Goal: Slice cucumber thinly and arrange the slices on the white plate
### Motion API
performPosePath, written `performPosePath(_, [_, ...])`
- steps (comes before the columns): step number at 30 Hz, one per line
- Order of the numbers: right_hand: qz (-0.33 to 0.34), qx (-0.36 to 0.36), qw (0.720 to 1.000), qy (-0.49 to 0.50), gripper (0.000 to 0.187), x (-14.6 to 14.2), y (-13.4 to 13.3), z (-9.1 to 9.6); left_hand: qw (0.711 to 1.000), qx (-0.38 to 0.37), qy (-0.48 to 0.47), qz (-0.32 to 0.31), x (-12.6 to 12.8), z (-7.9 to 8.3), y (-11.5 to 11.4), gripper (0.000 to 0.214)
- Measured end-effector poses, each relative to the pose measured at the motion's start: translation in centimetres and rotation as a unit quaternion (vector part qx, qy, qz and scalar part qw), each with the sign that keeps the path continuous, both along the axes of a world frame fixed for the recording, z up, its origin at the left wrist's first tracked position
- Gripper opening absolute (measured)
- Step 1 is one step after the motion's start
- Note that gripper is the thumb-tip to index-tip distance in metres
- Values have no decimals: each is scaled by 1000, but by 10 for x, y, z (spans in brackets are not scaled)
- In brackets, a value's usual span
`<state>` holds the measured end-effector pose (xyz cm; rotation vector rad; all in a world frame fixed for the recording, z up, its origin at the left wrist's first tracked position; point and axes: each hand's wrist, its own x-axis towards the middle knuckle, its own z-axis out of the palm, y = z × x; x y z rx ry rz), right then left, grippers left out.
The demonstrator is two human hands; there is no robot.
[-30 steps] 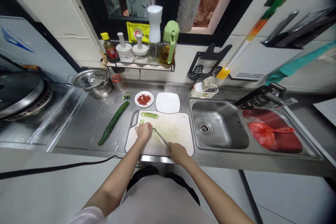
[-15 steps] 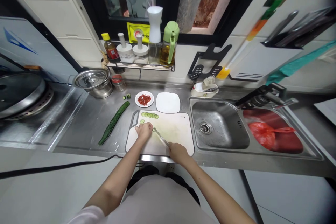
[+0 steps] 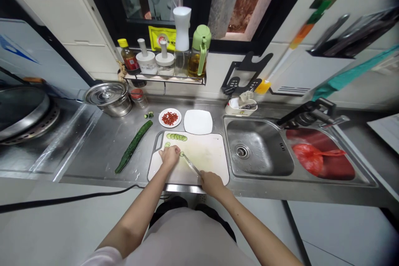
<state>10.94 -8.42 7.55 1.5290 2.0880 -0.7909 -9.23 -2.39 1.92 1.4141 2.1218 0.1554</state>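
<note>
On the white cutting board (image 3: 202,166), my right hand (image 3: 213,183) grips the handle of a knife (image 3: 192,165). The blade slants toward the upper left, its tip by a small cucumber slice (image 3: 181,154). My left hand (image 3: 170,156) is closed, fingertips beside that slice; what they hold, if anything, is hidden. Behind it lie a pale green slice (image 3: 167,144) and a row of overlapping cucumber slices (image 3: 176,137) along the board's far edge. A long whole cucumber (image 3: 133,146) rests on the steel counter left of the board.
Behind the board stand a plate of chopped red pieces (image 3: 170,118) and a white square plate (image 3: 198,121). Cucumber ends (image 3: 149,114) lie near a lidded pot (image 3: 109,99). To the right is the sink (image 3: 262,149), with a red bag (image 3: 308,159) in its second basin.
The whole view has shifted slightly to the left. Both hands, the knife and the slices keep nearly the same places on the board.
</note>
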Motion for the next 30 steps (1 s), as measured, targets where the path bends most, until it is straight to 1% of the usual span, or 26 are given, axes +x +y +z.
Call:
performPosePath(12, [-2,0,1000,-4,31,7,-4,2,1000,3,2,0,0,0,0,17])
performPosePath(21, [2,3,1000,6,32,-4,6,2,1000,3,2,-2,-1,-1,0,17])
performPosePath(25, [5,13,1000,8,32,-5,6,1,1000,3,1,-2,-1,-2,0,15])
performPosePath(30, [4,19,1000,8,31,-5,4,1,1000,5,1,-5,1,1,-1,18])
